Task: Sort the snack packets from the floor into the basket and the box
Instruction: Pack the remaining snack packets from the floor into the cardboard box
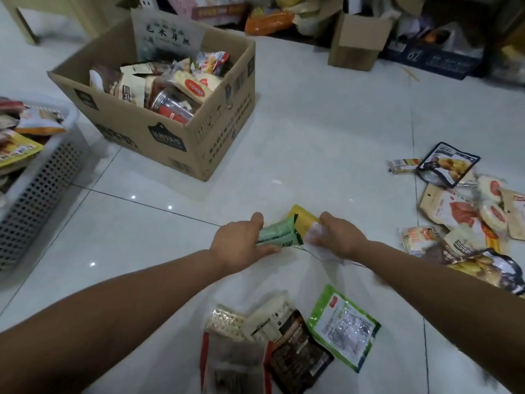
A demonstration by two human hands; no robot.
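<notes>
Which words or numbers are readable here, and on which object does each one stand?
"毛木耳丝", last character unsure: white label on the cardboard box flap.
"62" or "82": dark crate at the back.
The black labels on the box sides: blurred.
Print on the green packet in the left hand, white packet in the right hand: blurred.
Print on the floor packets and those in the basket: too small to read.

Cluttered home room, glossy white floor tiles, cardboard boxes and bags heaped behind

"82" on the dark blue crate.
</notes>
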